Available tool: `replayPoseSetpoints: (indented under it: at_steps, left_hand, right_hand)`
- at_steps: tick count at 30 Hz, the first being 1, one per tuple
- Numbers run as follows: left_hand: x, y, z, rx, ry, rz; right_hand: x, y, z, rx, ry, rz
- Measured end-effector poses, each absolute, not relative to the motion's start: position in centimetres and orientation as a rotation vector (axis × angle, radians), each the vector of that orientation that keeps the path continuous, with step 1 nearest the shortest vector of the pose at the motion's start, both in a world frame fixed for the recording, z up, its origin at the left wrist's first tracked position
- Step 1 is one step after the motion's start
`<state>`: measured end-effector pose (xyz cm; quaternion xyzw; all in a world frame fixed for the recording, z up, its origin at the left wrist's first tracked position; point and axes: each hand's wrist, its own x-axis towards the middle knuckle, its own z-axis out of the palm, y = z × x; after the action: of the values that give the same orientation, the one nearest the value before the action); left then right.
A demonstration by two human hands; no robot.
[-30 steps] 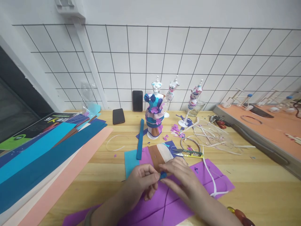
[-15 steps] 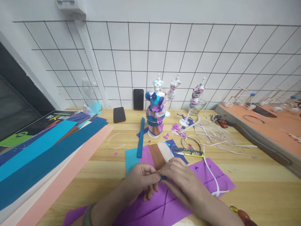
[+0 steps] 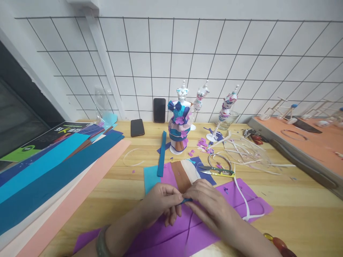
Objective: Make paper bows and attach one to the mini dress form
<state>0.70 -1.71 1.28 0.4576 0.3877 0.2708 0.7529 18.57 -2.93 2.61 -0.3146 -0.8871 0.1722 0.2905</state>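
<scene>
Between the fingertips of both hands is a small folded dark-blue paper piece (image 3: 187,200), mostly covered by the fingers. My left hand (image 3: 162,200) pinches its left end, thumb against forefinger. From the other side my right hand (image 3: 207,201) closes over its right end. Beneath them lies a large purple crepe-paper sheet (image 3: 171,233) with creases. Just beyond the hands are brown paper (image 3: 180,175), a light-blue piece (image 3: 150,178) and a narrow teal strip (image 3: 162,153). Yellow-handled snips (image 3: 218,172) rest right of these papers.
A mannequin dressed in paper (image 3: 179,125) stands behind, with two bare patterned mannequins (image 3: 224,110) to its right. Long paper strips (image 3: 61,175) cover the left side. Two phones (image 3: 137,127), purple scraps (image 3: 202,142), coiled white cord (image 3: 243,153) and an orange-topped case (image 3: 308,142) surround the workspace.
Both hands stay together on the dark-blue paper piece, and slightly more of it shows between the fingers. The whole view has shifted a little.
</scene>
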Motion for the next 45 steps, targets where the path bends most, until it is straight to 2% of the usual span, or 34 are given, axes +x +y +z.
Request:
replayPoseSetpoints:
  at_steps: [22,27,37,45]
  left_hand:
    - [0.9,-1.4,1.0,0.861,0.846,0.621]
    - [0.7,-1.1,0.9,0.857,0.912,0.655]
    - [0.7,-1.5,1.1,1.050,0.872,0.669]
    - [0.6,-1.2,1.2,0.945,0.888,0.693]
  right_hand:
    - [18.5,-2.8,1.8,-0.880,-2.321,0.412]
    - [18.5,-2.8,1.8,-0.908,-2.260,0.485]
    - [18.5,-2.5,1.8,-0.891,-2.226,0.483]
    - [18.4,-2.5,1.5,-0.948,-2.037,0.742]
